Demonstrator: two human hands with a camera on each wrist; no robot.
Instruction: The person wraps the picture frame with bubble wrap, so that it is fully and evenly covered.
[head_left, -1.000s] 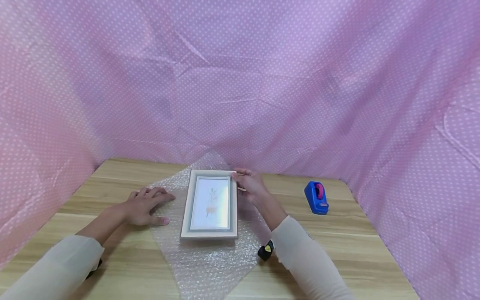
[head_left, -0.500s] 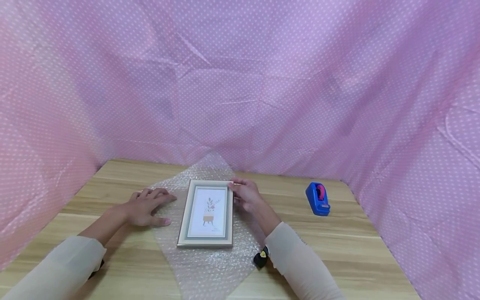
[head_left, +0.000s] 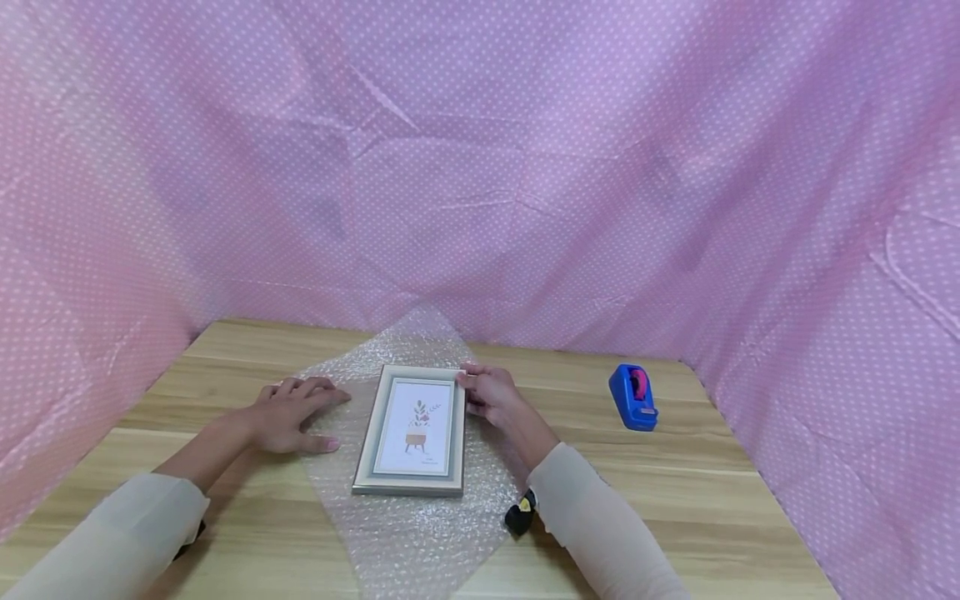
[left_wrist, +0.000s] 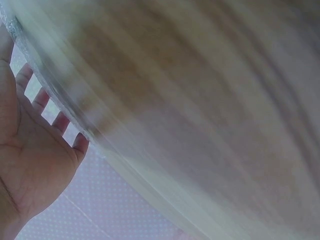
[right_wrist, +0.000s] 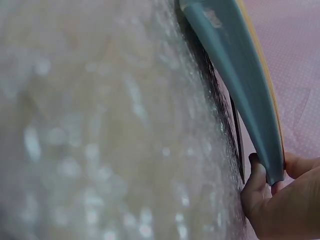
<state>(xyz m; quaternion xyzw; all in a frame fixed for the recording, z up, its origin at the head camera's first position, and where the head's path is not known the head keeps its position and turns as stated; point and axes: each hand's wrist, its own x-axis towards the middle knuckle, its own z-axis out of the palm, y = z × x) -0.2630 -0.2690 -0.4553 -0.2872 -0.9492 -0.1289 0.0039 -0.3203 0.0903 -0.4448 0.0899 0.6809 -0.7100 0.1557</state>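
Note:
A cream picture frame (head_left: 371,425) with a potted-plant print lies over a sheet of bubble wrap (head_left: 420,550), slightly tilted. My right hand (head_left: 495,396) grips its upper right corner, thumb on the face and fingers under the back. In the right wrist view the frame's side edge (right_wrist: 240,75) rises off the bubble wrap at the hand's end, and the right hand (right_wrist: 285,197) pinches that end. To the left, my left hand (head_left: 288,417) rests with spread fingers on the wrap's left edge. The left wrist view shows the left hand (left_wrist: 40,155) with its fingers extended along the surface.
A blue tape dispenser (head_left: 633,397) with a pink roll stands on the right of the wooden table (head_left: 675,517). Pink dotted cloth (head_left: 465,167) hangs behind and along both sides. A black wrist strap (head_left: 521,514) shows below the right sleeve.
The picture frame has come down and toward me with the right hand, and its print has lost the glare. My left hand stays in the same place.

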